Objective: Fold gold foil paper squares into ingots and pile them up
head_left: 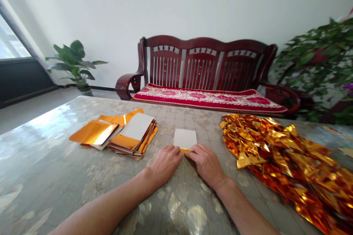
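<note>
A sheet of gold foil paper (185, 137) lies white side up on the table, its near edge turned over to show a narrow gold strip. My left hand (168, 159) is closed on the left end of that folded edge. At the right end, my right hand (206, 161) pinches the same edge, fingers curled. Left of my hands sits a loose stack of gold foil paper (129, 141), some sheets gold side up and one white side up. To the right spreads a large heap of folded gold foil pieces (275, 147).
The table (82, 191) has a shiny, patterned cover. Behind it stands a dark red wooden bench (198, 69) with a red floral cushion (206, 97). A potted plant (75, 62) is at the back left, and leafy plants (322, 62) fill the right. Clear plastic (333, 134) lies near the heap.
</note>
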Available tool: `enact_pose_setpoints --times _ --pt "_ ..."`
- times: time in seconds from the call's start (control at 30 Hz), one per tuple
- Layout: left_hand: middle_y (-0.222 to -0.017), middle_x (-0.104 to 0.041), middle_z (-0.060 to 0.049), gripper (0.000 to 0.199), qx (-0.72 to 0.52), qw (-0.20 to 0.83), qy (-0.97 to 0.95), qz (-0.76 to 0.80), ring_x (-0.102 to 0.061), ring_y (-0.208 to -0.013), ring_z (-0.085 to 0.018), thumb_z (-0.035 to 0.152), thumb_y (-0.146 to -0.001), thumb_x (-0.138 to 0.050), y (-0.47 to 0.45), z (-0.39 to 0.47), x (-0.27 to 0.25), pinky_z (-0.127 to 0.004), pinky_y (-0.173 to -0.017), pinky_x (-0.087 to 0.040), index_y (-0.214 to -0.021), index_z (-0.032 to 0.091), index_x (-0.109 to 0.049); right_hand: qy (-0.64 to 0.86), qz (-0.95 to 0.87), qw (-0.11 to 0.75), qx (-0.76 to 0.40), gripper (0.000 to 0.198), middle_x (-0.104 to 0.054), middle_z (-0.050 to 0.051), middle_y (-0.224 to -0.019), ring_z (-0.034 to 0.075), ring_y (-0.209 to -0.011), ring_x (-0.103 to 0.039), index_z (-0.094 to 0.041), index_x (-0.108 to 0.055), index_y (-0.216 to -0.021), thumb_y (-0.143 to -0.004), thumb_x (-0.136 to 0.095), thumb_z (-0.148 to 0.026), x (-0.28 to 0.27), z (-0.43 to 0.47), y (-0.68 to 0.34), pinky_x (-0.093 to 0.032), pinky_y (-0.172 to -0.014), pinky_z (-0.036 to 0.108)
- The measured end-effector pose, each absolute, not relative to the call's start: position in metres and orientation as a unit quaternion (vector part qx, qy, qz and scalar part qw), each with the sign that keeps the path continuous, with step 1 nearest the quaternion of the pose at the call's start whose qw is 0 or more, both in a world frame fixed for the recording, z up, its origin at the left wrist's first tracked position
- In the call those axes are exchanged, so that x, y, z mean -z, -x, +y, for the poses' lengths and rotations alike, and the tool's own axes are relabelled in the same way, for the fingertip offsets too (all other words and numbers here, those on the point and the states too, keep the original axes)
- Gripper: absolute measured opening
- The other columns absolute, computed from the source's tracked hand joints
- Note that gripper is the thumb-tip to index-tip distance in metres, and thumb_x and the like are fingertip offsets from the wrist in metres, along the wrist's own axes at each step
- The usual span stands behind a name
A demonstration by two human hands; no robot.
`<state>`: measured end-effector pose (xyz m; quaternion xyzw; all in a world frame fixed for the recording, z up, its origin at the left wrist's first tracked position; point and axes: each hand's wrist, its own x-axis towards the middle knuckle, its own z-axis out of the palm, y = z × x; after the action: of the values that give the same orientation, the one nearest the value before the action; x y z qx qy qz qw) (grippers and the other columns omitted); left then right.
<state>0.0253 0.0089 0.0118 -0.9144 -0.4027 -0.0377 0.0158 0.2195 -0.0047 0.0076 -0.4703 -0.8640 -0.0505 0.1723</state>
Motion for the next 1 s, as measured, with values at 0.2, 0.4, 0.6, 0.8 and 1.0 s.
enact_pose_setpoints --times 0.2,0.4,0.6,0.8,1.0 --pt "-0.100 -0.066 -0.010 0.014 0.025 0.021 0.907 -0.420 -0.061 -0.095 -0.023 0.014 -0.094 -0.051 -0.022 0.005 -0.018 -0.036 -0.082 -0.047 -0.100 0.017 -0.063 0.500 -0.848 0.168 0.053 0.024 -0.069 0.002 -0.090 0.017 -0.088 -0.056 -0.027 -0.075 -0.091 -0.095 -0.054 -0.017 -0.008 -0.007 -0.229 -0.036 -0.078 0.030" --pt "-0.100 -0.066 -0.011 0.015 0.020 0.030 0.901 -0.432 -0.060 -0.093 -0.024 0.012 -0.094 -0.050 -0.022 0.000 -0.019 -0.037 -0.080 -0.046 -0.097 0.015 -0.064 0.519 -0.832 0.188 0.058 0.029 -0.072 0.002 -0.089 0.017 -0.087 -0.057 -0.023 -0.073 -0.081 -0.089 -0.050 -0.008 -0.005 -0.005 -0.242 -0.036 -0.080 0.030" --pt "-0.096 -0.064 -0.013 0.017 0.001 0.054 0.899 -0.434 -0.059 -0.092 -0.026 0.009 -0.094 -0.048 -0.022 -0.003 -0.023 -0.038 -0.079 -0.046 -0.098 0.012 -0.064 0.581 -0.789 0.183 0.081 0.029 -0.071 0.004 -0.081 0.018 -0.083 -0.059 -0.020 -0.071 -0.074 -0.083 -0.049 -0.003 -0.001 0.001 -0.258 -0.038 -0.079 0.029" --pt "-0.098 -0.062 -0.009 0.019 0.029 0.030 0.892 -0.451 -0.059 -0.092 -0.024 0.017 -0.098 -0.045 -0.023 -0.002 -0.019 -0.036 -0.080 -0.047 -0.101 0.017 -0.063 0.619 -0.750 0.224 0.064 0.021 -0.071 0.004 -0.095 0.021 -0.094 -0.058 -0.021 -0.074 -0.092 -0.087 -0.055 -0.014 0.000 0.003 -0.254 -0.040 -0.087 0.030" --pt "-0.097 -0.060 -0.006 0.019 0.072 -0.009 0.897 -0.435 -0.058 -0.091 -0.021 0.015 -0.096 -0.044 -0.027 -0.002 -0.010 -0.031 -0.075 -0.048 -0.099 0.022 -0.061 0.624 -0.748 0.225 0.010 0.019 -0.069 0.004 -0.107 0.022 -0.100 -0.056 -0.024 -0.073 -0.104 -0.092 -0.059 -0.031 -0.005 -0.002 -0.229 -0.040 -0.088 0.034"
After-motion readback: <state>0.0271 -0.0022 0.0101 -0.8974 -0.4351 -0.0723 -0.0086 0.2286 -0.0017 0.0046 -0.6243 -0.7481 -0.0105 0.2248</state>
